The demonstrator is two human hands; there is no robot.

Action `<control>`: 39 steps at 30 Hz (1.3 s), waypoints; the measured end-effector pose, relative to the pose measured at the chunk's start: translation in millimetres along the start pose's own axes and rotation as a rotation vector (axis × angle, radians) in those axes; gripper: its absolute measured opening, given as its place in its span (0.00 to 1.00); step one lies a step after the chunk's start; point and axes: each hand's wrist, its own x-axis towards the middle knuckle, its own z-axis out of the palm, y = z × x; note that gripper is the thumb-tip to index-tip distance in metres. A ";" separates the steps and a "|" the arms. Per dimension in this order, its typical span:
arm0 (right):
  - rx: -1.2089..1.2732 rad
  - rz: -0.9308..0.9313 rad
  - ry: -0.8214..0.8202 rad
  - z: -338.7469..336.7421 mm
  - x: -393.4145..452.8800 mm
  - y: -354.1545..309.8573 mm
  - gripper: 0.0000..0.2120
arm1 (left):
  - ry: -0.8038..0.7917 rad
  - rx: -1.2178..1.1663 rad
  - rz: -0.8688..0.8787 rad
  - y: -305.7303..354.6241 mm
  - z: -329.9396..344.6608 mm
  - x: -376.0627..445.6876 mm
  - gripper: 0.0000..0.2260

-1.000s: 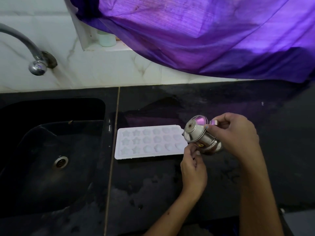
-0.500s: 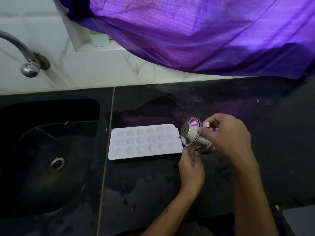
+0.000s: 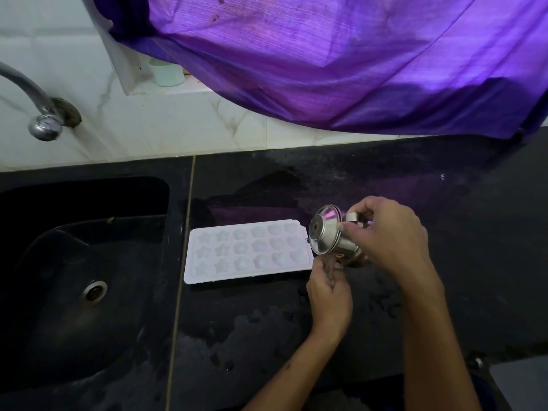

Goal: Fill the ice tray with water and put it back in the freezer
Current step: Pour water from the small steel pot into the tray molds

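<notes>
The scene is dimly lit. Daylight is filtered through the purple curtain at the top, and a violet tint is cast on the black table and on the steel vessel. The sink is left in deep shadow, its details barely made out. Faint sheen is seen on wet patches of the table. Straight edges are bowed by the wide lens near the borders. The shadowed areas are softened and grainy.
</notes>
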 end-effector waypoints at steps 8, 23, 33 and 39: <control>0.176 0.074 -0.033 -11.5 3.2 9.3 0.06 | 0.042 0.072 0.069 -1.9 -2.4 3.8 0.13; 0.164 0.031 -0.034 -1.1 3.5 -6.5 0.07 | 0.016 0.069 0.104 -1.6 -14.5 0.5 0.15; 0.089 -0.030 -0.020 8.9 -1.1 -18.7 0.08 | -0.016 0.084 0.073 -4.0 -24.4 2.9 0.12; 0.052 -0.043 -0.005 10.5 -3.7 -22.3 0.10 | -0.036 0.094 0.059 -6.7 -26.1 3.1 0.13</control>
